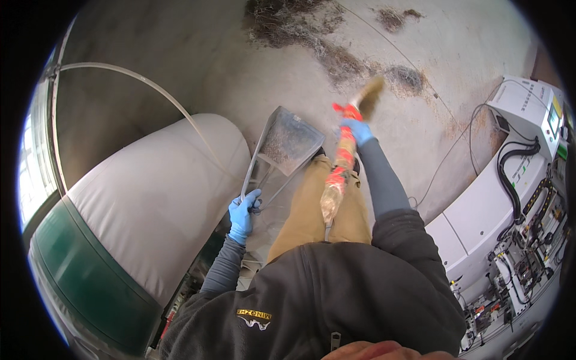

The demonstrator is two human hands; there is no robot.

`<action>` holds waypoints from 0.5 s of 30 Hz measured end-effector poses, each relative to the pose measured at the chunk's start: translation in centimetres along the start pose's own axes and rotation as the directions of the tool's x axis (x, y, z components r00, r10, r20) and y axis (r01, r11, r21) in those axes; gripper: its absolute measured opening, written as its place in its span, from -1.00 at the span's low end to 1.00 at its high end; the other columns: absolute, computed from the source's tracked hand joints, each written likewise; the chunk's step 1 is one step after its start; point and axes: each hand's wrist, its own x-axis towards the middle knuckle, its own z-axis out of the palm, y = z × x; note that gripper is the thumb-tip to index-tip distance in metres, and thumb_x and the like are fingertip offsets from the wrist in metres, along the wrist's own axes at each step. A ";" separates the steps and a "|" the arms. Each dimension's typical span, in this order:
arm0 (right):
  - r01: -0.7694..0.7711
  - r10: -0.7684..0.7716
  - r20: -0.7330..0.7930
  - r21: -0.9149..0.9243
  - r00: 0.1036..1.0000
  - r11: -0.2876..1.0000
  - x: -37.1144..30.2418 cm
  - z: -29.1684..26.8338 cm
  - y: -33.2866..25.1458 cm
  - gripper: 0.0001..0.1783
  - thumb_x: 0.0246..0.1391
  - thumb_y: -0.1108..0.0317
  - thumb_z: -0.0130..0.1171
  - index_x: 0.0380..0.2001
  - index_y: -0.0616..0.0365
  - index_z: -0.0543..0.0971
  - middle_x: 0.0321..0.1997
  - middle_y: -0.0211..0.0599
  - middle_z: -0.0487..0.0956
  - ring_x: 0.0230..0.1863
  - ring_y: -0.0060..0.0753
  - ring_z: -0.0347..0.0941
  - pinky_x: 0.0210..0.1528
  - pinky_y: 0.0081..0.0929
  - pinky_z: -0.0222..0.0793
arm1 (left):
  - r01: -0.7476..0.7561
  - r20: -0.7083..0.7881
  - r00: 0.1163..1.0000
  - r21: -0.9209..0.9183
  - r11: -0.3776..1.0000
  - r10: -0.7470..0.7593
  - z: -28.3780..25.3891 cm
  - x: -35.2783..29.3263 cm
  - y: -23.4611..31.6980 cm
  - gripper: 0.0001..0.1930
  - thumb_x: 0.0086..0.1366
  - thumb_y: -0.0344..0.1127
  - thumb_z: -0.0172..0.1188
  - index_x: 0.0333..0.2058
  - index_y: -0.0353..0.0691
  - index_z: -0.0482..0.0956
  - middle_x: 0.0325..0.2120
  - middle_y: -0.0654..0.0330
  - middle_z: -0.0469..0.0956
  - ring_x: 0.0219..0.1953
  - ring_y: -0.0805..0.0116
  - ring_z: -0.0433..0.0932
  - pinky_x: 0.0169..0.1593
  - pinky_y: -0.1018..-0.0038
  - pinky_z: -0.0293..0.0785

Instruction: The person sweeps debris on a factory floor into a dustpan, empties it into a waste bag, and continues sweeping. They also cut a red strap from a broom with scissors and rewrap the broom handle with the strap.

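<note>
My left hand (241, 217), in a blue glove, is closed round the thin metal handle of a dustpan (298, 135). The pan is greyish and wide-mouthed, with brown bits and dust lying in it. My right hand (359, 131), also gloved in blue, grips a hand broom (341, 163) whose handle is wound with red and tan wrapping. Its brownish bristle end, blurred, points away from me over the floor beside a dark clump of debris (405, 78). Whether the bristles touch the floor I cannot tell.
Larger heaps of dark, stringy waste (288, 24) lie on the concrete floor (228, 72) ahead. To my left stands a big white padded bulk (162, 192) above a green panel (90, 270). A white machine (498, 198) with cables is at my right; a thin cable crosses the floor.
</note>
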 end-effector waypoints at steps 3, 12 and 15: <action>0.031 -0.029 0.052 -0.034 0.998 0.999 -2.3 6.6 -3.4 -0.69 0.06 0.35 0.36 -0.19 0.31 0.56 -0.38 -0.10 0.65 -0.46 -0.22 0.63 -0.40 -0.29 0.61 | -0.003 -0.027 1.000 0.022 1.000 0.003 0.6 -0.2 0.2 -0.70 0.35 -0.29 0.22 -0.11 -0.42 0.73 -0.51 0.27 0.61 -0.51 0.52 0.52 -0.42 0.58 0.42; 0.171 -0.174 -0.063 -0.060 0.983 0.983 -20.3 -0.1 -0.5 -0.68 0.11 0.29 0.35 -0.18 0.32 0.57 -0.30 -0.15 0.67 -0.36 -0.33 0.67 -0.38 -0.41 0.60 | -0.012 0.040 0.999 0.015 1.000 0.011 1.5 0.5 2.9 -0.80 0.27 -0.34 0.30 -0.28 -0.38 0.76 -0.55 0.25 0.59 -0.57 0.51 0.48 -0.48 0.56 0.39; 0.111 -0.135 -0.288 -0.099 0.948 0.989 -27.9 -8.1 5.2 -0.65 0.11 0.27 0.35 -0.15 0.30 0.56 -0.35 -0.19 0.64 -0.38 -0.36 0.66 -0.42 -0.44 0.57 | -0.077 0.086 0.994 0.077 0.994 0.070 1.9 1.8 3.4 -0.78 0.29 -0.32 0.29 -0.26 -0.39 0.76 -0.55 0.23 0.59 -0.57 0.51 0.48 -0.47 0.57 0.40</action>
